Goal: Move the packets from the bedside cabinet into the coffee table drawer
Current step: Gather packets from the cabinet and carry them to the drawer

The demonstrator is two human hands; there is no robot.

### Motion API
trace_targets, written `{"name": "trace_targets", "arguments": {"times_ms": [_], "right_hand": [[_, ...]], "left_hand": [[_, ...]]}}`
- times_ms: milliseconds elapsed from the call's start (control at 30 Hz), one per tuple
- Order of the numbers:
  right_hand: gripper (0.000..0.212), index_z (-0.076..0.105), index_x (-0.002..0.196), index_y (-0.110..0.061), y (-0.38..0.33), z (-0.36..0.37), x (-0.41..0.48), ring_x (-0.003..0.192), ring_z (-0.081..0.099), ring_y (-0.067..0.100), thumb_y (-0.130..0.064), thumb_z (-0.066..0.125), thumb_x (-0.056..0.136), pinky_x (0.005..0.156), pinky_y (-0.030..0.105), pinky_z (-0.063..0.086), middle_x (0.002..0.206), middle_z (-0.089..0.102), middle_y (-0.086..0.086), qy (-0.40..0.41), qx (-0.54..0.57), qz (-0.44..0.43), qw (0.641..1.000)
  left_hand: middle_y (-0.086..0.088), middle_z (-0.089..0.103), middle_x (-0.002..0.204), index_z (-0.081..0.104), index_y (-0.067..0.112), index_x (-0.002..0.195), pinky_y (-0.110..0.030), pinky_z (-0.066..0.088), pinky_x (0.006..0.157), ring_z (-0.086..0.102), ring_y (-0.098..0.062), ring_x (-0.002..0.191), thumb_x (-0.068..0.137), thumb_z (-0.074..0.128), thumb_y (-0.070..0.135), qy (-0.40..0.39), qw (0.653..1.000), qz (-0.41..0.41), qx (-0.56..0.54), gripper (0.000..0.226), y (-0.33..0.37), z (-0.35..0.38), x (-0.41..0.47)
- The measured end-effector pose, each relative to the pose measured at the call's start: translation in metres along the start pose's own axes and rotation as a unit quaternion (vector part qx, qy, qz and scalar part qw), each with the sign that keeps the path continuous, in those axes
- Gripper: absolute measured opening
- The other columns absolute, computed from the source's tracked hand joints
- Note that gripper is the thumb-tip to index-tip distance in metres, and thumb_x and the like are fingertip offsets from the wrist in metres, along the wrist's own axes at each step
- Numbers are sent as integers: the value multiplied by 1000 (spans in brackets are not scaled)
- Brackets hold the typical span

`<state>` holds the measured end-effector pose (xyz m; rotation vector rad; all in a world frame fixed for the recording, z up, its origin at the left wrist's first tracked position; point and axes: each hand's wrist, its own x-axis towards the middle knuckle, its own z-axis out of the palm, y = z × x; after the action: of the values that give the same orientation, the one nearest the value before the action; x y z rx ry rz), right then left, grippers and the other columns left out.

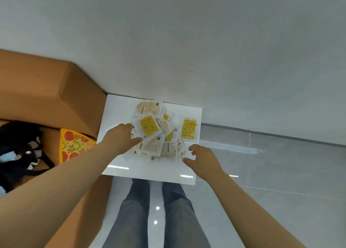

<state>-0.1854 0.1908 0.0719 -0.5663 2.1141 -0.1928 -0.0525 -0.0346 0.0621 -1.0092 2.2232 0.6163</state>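
In the middle of the frame, on the white bedside cabinet (116, 107), the packets (155, 135) lie in a loose heap, with one yellow packet (189, 129) apart at its right. The left hand (119, 137) has its grip spread wide against the heap's left edge, touching packets but closed on none. The right hand (203, 159) hovers just beside the lower right edge, fingers loosely curled, holding nothing. I'd say both hands should press inward together and scoop from underneath, since slick sachets could slide off the surface. The stray one wants collecting too.
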Motion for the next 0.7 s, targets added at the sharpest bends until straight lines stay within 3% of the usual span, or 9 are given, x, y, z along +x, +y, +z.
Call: {"name": "trace_targets", "arguments": {"times_ms": [267, 533, 700], "right_hand": [[52, 47, 133, -16, -3, 47, 65, 115, 55, 21, -37, 63, 88, 93, 30, 46, 128, 56, 5, -13, 61, 47, 997], [47, 51, 116, -9, -10, 90, 104, 96, 60, 24, -33, 71, 81, 76, 31, 50, 111, 59, 9, 19, 144, 79, 986], [47, 49, 115, -13, -18, 107, 113, 95, 60, 23, -30, 72, 78, 81, 39, 54, 109, 57, 5, 62, 182, 92, 977]], "left_hand": [[-14, 55, 116, 48, 7, 121, -32, 42, 75, 56, -28, 102, 84, 56, 58, -25, 999, -9, 17, 63, -13, 34, 74], [-20, 44, 119, 37, 0, 127, -42, 46, 81, 55, -36, 105, 73, 62, 67, -27, 996, -78, -36, 89, -14, 68, 111], [-20, 42, 121, 35, 2, 128, -43, 45, 85, 51, -39, 110, 65, 70, 67, 0, 994, -97, -47, 97, -15, 80, 120]]}}
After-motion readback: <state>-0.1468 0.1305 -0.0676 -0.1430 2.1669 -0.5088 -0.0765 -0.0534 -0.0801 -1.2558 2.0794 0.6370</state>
